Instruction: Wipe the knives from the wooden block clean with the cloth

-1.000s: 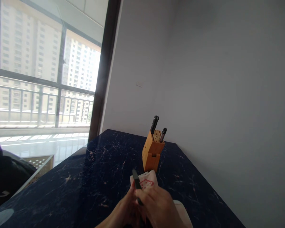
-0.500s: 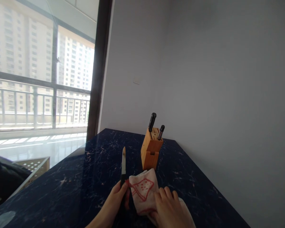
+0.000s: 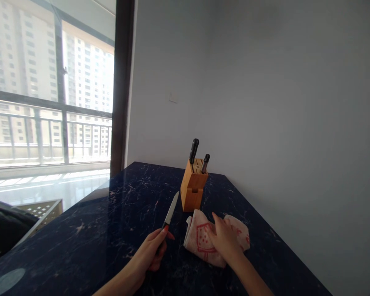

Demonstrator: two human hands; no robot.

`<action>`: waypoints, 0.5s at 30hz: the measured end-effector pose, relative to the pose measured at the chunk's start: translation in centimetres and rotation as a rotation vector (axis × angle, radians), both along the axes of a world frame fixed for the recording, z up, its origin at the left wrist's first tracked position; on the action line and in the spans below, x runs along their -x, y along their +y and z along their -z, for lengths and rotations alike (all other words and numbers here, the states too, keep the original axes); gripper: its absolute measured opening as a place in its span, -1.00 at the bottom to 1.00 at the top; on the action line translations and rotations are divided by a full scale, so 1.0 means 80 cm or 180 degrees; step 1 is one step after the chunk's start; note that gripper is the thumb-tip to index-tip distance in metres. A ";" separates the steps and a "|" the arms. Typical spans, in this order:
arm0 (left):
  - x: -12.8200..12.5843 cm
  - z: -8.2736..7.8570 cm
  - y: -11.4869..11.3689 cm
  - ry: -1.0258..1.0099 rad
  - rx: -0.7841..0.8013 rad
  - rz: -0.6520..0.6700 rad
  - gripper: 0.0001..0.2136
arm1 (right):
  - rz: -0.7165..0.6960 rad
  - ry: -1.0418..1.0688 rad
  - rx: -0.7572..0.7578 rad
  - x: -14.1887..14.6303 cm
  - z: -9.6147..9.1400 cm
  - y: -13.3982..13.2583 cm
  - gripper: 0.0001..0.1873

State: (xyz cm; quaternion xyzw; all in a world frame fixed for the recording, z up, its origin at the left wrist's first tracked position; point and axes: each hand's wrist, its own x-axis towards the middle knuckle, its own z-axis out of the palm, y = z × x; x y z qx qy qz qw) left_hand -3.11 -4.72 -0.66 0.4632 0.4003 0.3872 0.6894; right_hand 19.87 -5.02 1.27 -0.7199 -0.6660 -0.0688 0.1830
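Observation:
My left hand [image 3: 156,246] is wrapped around the black handle of a kitchen knife [image 3: 173,207]. Its bare blade points up and away, slightly to the right, close to the knife block's lower left side. My right hand [image 3: 226,238] grips a white towel [image 3: 200,240] with a red printed pattern; part of the cloth sticks out on either side of the hand, and some fingers are hidden. Just beyond the towel stands a wooden knife block [image 3: 194,187]. Two dark handles rise from its top, a black one [image 3: 194,151] and a shorter one with a metallic collar [image 3: 205,163].
The dark blue marbled table [image 3: 135,205] runs to a grey wall [image 3: 265,102] at the right and back. A pale oval patch [image 3: 8,281] shows at its lower left. Left of the table are a perforated crate [image 3: 47,213], a dark bundle [image 3: 6,228] and large windows.
The knife and towel have come apart. My left hand has tilted the blade to the right, while my right hand has moved the towel rightward. The view has shifted slightly.

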 end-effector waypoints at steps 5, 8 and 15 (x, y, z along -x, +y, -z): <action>0.002 -0.003 -0.004 0.0142 -0.0099 0.0270 -0.50 | -0.0222 0.0156 0.0014 0.006 0.014 0.011 -0.56; 0.002 -0.003 -0.004 0.0299 -0.0180 0.0445 -0.47 | -0.0100 0.0491 -0.0362 0.008 0.007 0.009 -0.72; 0.002 -0.009 -0.006 0.0515 -0.0365 0.0670 -0.48 | 0.0450 0.0908 -0.1675 -0.008 -0.025 -0.012 -0.88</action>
